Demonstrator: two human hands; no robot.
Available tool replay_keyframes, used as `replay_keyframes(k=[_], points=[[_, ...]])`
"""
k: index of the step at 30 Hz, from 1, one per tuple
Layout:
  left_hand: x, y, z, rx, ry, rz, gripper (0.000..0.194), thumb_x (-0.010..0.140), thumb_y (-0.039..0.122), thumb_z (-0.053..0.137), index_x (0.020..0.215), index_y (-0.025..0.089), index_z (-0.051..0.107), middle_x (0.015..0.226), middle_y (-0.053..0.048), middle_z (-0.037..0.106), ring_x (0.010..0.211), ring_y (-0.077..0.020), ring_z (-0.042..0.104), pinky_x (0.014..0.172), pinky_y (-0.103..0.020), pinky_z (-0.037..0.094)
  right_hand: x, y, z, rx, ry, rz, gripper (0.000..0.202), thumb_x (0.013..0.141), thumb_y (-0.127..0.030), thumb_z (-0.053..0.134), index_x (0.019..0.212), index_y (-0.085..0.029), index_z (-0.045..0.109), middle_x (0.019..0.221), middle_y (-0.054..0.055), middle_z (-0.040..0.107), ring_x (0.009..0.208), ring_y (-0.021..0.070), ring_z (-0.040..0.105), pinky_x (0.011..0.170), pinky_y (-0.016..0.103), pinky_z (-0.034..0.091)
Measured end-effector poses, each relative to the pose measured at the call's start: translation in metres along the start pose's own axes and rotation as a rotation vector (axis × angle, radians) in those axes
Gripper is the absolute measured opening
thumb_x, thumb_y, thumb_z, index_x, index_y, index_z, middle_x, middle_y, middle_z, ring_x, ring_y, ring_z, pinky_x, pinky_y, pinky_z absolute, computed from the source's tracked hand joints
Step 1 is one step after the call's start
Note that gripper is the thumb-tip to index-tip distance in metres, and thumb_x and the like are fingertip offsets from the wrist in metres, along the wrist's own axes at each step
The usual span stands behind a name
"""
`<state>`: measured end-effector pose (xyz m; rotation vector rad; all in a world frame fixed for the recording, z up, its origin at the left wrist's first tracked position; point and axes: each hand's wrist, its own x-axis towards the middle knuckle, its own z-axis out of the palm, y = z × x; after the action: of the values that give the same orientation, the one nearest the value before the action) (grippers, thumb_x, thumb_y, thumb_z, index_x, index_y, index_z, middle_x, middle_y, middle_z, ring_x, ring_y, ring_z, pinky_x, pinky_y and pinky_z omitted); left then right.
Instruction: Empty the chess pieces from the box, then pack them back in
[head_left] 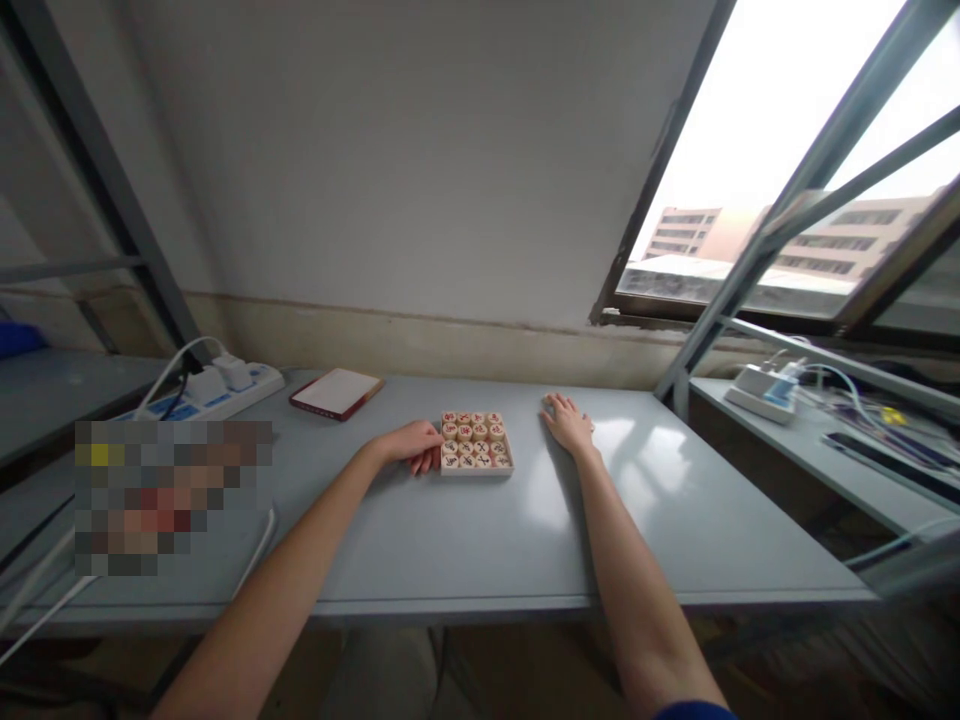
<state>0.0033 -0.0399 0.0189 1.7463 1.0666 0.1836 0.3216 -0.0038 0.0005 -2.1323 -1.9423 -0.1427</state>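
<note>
A shallow pale box (pixel 477 473) sits on the grey table, holding round wooden pieces (pixel 480 432) in rows. Red characters mark the pieces in the back rows, dark ones mostly those in front. My left hand (pixel 411 443) is closed at the left edge of the box, its fingers curled and a fingertip against the rim. To the right of the box, apart from it, my right hand (pixel 568 424) rests palm down on the tabletop, open and with nothing visible in it.
A flat white-topped box lid with red sides (pixel 337 393) lies at the back left. Farther left are a power strip (pixel 244 392) with plugs and cables, and a blurred-out patch. A metal frame post (pixel 681 395) stands at the back right, before a side table with cables.
</note>
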Motion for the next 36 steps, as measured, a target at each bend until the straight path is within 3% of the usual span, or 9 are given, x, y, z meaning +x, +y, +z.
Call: replay_keyframes(k=[3,7,12,16,22,27,29,32,36], points=[[0.000,0.000,0.000,-0.004,-0.008,0.004,0.035,0.077,0.023,0.033,0.058,0.009,0.059,0.040,-0.001,0.053,0.029,-0.0065,0.044,0.031,-0.016,0.026,-0.004,-0.002,-0.007,-0.013,0.027,-0.065,0.038,0.084,-0.034,0.038,0.119,-0.024,0.043,0.126,0.006,0.043,0.112,0.0223,0.039,0.086,0.036,0.033],[-0.002,0.000,-0.001,-0.002,0.000,0.007,0.035,0.077,0.025,0.034,0.058,0.009,0.059,0.040,-0.001,0.053,0.029,-0.0065,0.044,0.031,-0.016,0.026,-0.012,-0.012,-0.015,-0.075,0.071,-0.109,0.028,0.082,-0.032,0.042,0.108,-0.025,0.050,0.113,0.007,0.051,0.100,0.0240,0.045,0.079,0.036,0.032],[-0.006,0.004,0.000,0.016,0.002,0.030,0.035,0.076,0.025,0.034,0.059,0.009,0.059,0.041,-0.001,0.053,0.030,-0.0067,0.045,0.032,-0.016,0.029,-0.017,-0.026,-0.014,-0.108,0.101,-0.054,0.033,0.085,-0.032,0.035,0.110,-0.014,0.047,0.108,0.013,0.052,0.094,0.0241,0.047,0.078,0.037,0.029],[-0.006,0.005,-0.001,0.016,0.009,0.035,0.033,0.075,0.024,0.034,0.059,0.008,0.059,0.040,-0.001,0.053,0.030,-0.0065,0.044,0.033,-0.016,0.028,-0.018,-0.027,-0.011,-0.059,0.079,-0.152,0.037,0.087,-0.027,0.029,0.121,-0.018,0.040,0.113,0.011,0.052,0.099,0.0239,0.046,0.078,0.036,0.029],[-0.005,0.003,-0.001,0.033,-0.008,0.041,0.033,0.074,0.023,0.033,0.059,0.009,0.058,0.040,-0.001,0.053,0.031,-0.0068,0.044,0.033,-0.017,0.029,-0.017,-0.028,-0.015,0.064,0.039,-0.269,0.028,0.086,-0.026,0.034,0.102,-0.023,0.057,0.110,0.007,0.055,0.097,0.0211,0.050,0.075,0.032,0.032],[-0.005,0.002,-0.001,0.042,-0.004,0.042,0.034,0.075,0.024,0.033,0.060,0.009,0.059,0.041,-0.001,0.052,0.031,-0.0072,0.044,0.033,-0.017,0.029,-0.020,-0.044,-0.032,0.238,0.173,-0.313,0.023,0.081,-0.033,0.047,0.099,-0.024,0.059,0.098,0.003,0.062,0.093,0.0201,0.052,0.078,0.032,0.033],[-0.005,0.002,-0.002,0.050,-0.004,0.049,0.035,0.076,0.024,0.033,0.060,0.008,0.059,0.041,-0.002,0.052,0.031,-0.0073,0.044,0.033,-0.017,0.029,-0.024,-0.058,-0.041,0.392,0.174,-0.399,0.025,0.080,-0.035,0.049,0.098,-0.023,0.059,0.092,0.003,0.062,0.086,0.0171,0.054,0.075,0.029,0.036],[-0.006,0.002,-0.002,0.054,-0.006,0.059,0.039,0.078,0.028,0.030,0.061,0.008,0.059,0.041,-0.002,0.052,0.031,-0.0074,0.043,0.034,-0.018,0.030,-0.036,-0.084,-0.049,0.570,0.068,-0.630,0.025,0.077,-0.037,0.054,0.096,-0.021,0.060,0.089,0.003,0.062,0.078,0.0133,0.055,0.071,0.024,0.039],[-0.009,0.008,-0.001,0.058,0.001,0.053,0.044,0.081,0.031,0.026,0.061,0.008,0.058,0.043,-0.004,0.054,0.032,-0.0081,0.044,0.035,-0.019,0.033,-0.055,-0.114,-0.046,0.545,0.005,-0.809,0.022,0.075,-0.035,0.058,0.093,-0.022,0.061,0.092,0.003,0.060,0.085,0.0142,0.053,0.076,0.026,0.037]])
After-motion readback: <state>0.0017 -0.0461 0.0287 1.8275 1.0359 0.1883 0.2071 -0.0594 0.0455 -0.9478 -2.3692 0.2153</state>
